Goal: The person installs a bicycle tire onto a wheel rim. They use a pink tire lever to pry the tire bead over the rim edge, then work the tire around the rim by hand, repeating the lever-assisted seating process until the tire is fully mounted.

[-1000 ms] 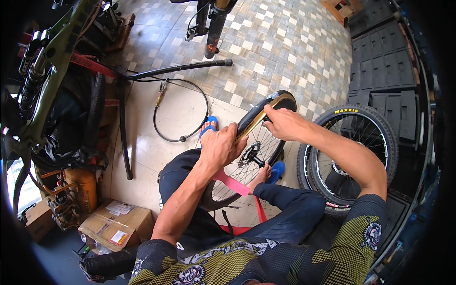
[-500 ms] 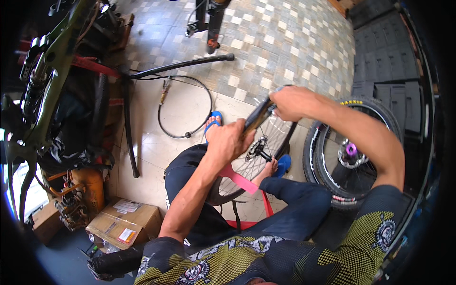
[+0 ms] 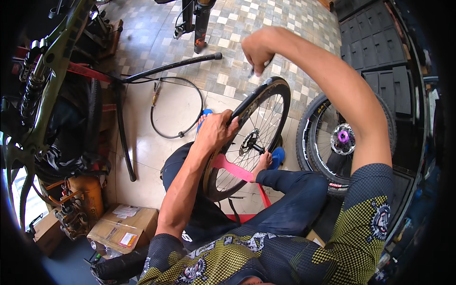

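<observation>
A bicycle wheel (image 3: 287,102) with a deep black rim and a disc rotor stands tilted between my legs. My left hand (image 3: 217,129) is closed over the left edge of its tyre and rim. A flat pink band (image 3: 233,169) crosses the lower part of the wheel. My right hand (image 3: 262,50) is raised above the wheel's top, apart from it. Its fingers are curled around a small, slim dark object, whose ends barely show; its kind is unclear.
Another wheel with a knobby tyre (image 3: 304,135) and purple hub leans at right beside black drawers (image 3: 380,40). A coiled black hose (image 3: 153,118) lies left. Black stand legs (image 3: 124,137), a cardboard box (image 3: 124,225) and a green bike frame (image 3: 45,97) are also left.
My right hand has come off the tyre and moved up and left, still closed. More of the wheel's top now shows. My left hand stays on the wheel.
</observation>
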{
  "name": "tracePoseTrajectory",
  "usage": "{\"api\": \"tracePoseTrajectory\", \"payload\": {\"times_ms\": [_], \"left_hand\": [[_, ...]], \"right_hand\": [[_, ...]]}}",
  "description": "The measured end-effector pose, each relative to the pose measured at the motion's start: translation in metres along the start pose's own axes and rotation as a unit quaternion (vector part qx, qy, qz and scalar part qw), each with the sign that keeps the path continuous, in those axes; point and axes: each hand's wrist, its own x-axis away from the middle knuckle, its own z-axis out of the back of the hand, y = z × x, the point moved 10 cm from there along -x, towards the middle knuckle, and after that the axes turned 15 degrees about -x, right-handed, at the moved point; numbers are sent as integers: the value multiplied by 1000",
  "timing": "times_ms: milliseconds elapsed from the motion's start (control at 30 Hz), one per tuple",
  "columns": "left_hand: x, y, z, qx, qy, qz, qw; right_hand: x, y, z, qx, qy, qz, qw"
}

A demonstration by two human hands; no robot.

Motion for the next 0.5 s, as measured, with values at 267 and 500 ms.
{"api": "tracePoseTrajectory", "payload": {"times_ms": [267,500], "left_hand": [[13,-9,16,74,-52,42,995],[17,-7,15,0,28,44,999]], "right_hand": [[69,58,32,-157,254,-27,954],[111,106,-65,-377,454,10,807]]}}
